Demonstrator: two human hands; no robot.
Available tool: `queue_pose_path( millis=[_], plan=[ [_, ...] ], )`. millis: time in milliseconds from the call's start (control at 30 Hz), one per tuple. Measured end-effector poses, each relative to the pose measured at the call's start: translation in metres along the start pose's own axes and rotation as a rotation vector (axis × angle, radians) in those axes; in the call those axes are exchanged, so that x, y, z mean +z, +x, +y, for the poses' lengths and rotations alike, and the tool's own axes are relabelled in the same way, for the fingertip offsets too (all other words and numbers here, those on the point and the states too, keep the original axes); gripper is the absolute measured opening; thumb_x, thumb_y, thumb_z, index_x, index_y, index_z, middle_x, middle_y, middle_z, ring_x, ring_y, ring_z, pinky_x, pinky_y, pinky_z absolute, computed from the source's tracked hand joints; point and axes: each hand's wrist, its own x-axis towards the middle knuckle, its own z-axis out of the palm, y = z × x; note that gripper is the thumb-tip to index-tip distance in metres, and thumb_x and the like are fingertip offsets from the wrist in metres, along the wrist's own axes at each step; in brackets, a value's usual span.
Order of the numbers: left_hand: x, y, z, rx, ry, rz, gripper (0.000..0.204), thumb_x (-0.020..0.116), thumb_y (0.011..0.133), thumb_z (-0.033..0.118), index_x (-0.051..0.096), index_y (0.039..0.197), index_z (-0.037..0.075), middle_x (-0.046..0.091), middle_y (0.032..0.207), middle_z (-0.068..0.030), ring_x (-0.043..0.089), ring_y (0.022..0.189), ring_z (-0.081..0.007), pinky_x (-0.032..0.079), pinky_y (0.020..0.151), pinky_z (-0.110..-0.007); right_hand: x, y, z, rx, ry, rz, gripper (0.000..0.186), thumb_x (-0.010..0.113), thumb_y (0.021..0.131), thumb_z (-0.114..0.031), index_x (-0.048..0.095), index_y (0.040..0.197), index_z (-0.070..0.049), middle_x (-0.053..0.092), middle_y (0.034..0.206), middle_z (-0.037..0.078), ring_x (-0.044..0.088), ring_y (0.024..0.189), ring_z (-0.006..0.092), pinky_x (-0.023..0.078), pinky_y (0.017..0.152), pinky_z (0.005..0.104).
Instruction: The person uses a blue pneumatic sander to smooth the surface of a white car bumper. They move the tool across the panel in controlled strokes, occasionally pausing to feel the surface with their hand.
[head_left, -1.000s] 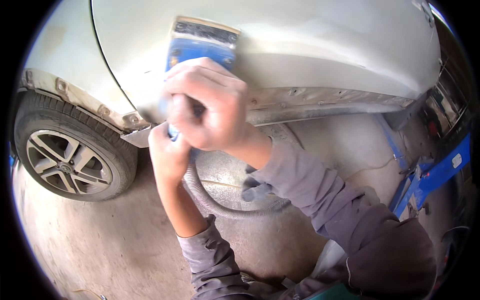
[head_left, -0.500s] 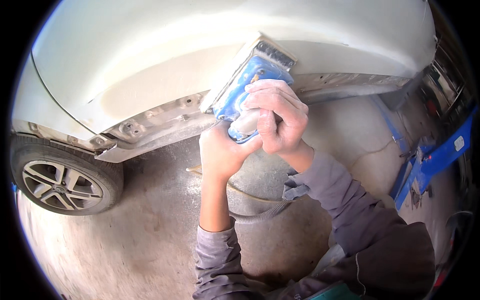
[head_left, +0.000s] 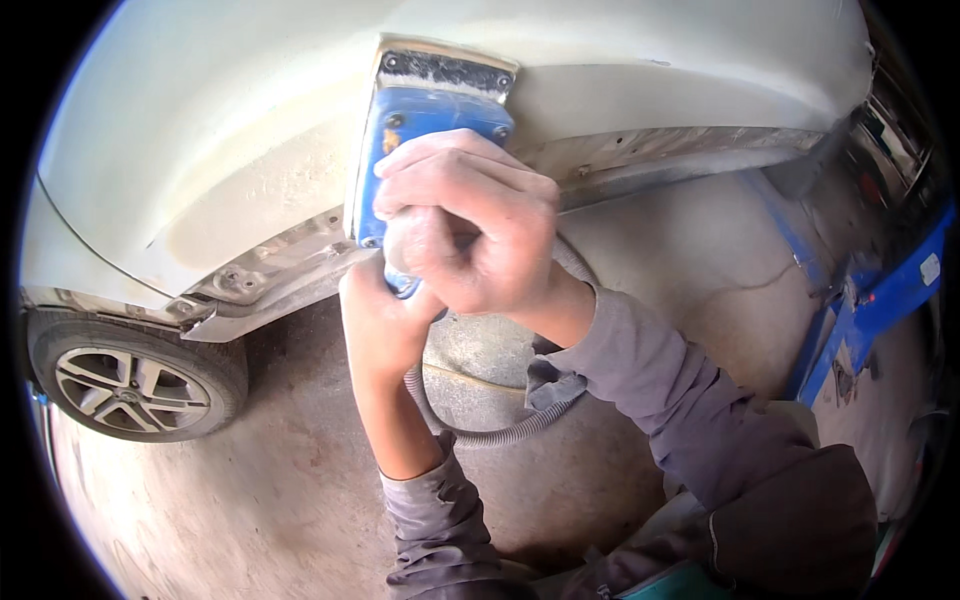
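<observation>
A blue sanding tool [head_left: 435, 105], with a long pale base and a black strip at its top end, lies against the pale car panel [head_left: 230, 120] just above the exposed sill [head_left: 270, 265]. My right hand [head_left: 468, 220], dusted white, is closed over the tool's upper grip, hiding much of it. Below it my left hand [head_left: 385, 320] is wrapped round the rear handle, its fingers mostly hidden. A ridged grey hose [head_left: 500, 434] loops beneath my arms, partly covered by them.
A car wheel [head_left: 135, 385] stands at the left. A blue metal lift [head_left: 880, 290] is at the right edge. A thin yellowish hose [head_left: 460, 375] and a dark grey crumpled item [head_left: 555, 385] show on or over the dusty concrete floor [head_left: 200, 500].
The sander travelled rightward and slanted, and since half a second ago has swung back left, up and more upright, both hands still on it. The view of the car has shifted.
</observation>
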Motion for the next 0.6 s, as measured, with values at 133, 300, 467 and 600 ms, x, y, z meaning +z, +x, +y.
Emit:
queue_pose_path(
  millis=[133, 300, 467, 600],
  plan=[
    [0.069, 0.007, 0.003, 0.009, 0.226, -0.1, 0.066, 0.081, 0.063, 0.055, 0.067, 0.077, -0.007, 0.063, 0.062, -0.0222, 0.068, 0.062, -0.0345, 0.052, 0.06, -0.04, -0.076, -0.027, 0.024, 0.011, -0.194, -0.042, 0.013, 0.055, 0.074, -0.001, 0.067, 0.079, -0.003, 0.069, 0.076, 0.009, 0.068, 0.083, 0.025, 0.056, 0.073, 0.0349],
    [0.035, 0.011, 0.019, 0.034, 0.086, 0.034, 0.061, 0.082, 0.065, 0.048, 0.064, 0.076, -0.009, 0.055, 0.056, -0.0171, 0.054, 0.053, -0.0156, 0.048, 0.056, -0.035, -0.044, 0.002, 0.012, -0.015, -0.103, -0.005, 0.018, 0.049, 0.077, 0.0, 0.066, 0.082, 0.001, 0.069, 0.079, 0.011, 0.067, 0.084, 0.0264, 0.055, 0.077, 0.0367],
    [-0.038, 0.006, 0.004, 0.076, -0.05, 0.233, 0.042, 0.056, 0.094, 0.022, 0.05, 0.122, -0.009, 0.059, 0.118, -0.0155, 0.056, 0.1, -0.0188, 0.047, 0.083, -0.033, 0.048, 0.04, -0.009, -0.013, 0.084, 0.135, 0.014, 0.063, 0.062, -0.002, 0.064, 0.074, -0.008, 0.065, 0.07, 0.005, 0.065, 0.07, 0.0236, 0.053, 0.057, 0.0313],
    [-0.017, 0.004, -0.018, 0.175, 0.045, 0.106, 0.038, 0.057, 0.094, 0.021, 0.052, 0.117, -0.008, 0.061, 0.115, -0.0156, 0.056, 0.095, -0.0196, 0.047, 0.082, -0.034, 0.027, 0.02, -0.001, -0.009, 0.113, 0.189, 0.014, 0.062, 0.063, -0.001, 0.065, 0.075, -0.008, 0.067, 0.073, 0.004, 0.068, 0.077, 0.0218, 0.056, 0.063, 0.0314]
  ],
)
